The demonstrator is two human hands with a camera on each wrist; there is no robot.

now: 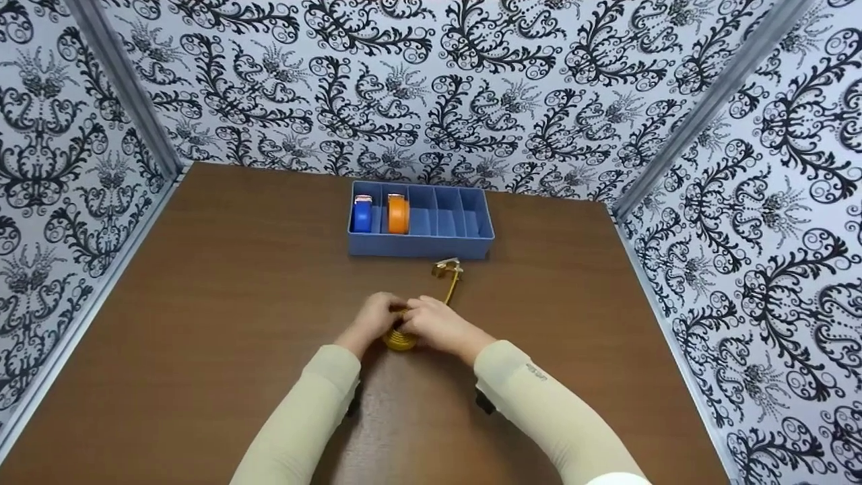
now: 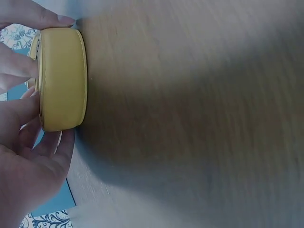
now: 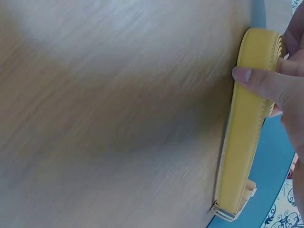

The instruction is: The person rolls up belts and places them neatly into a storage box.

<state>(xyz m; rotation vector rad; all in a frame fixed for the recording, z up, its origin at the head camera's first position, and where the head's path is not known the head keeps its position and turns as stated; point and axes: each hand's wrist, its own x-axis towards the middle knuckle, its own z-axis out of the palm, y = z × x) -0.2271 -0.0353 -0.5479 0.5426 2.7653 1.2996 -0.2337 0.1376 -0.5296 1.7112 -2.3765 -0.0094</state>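
A yellow belt stands on its edge on the table, most of it wound into a coil. Its loose end runs out toward the box and carries a metal buckle. My left hand holds the coil from the left, its fingers curled about the side in the left wrist view. From the other side my right hand grips the coil, and its thumb presses on the outer strap where the free length leaves the roll. Part of the coil is hidden behind the fingers.
A blue-grey box with several compartments stands near the back wall. In its left compartments sit a rolled blue belt and a rolled orange belt. Patterned walls enclose the brown table at the back and sides.
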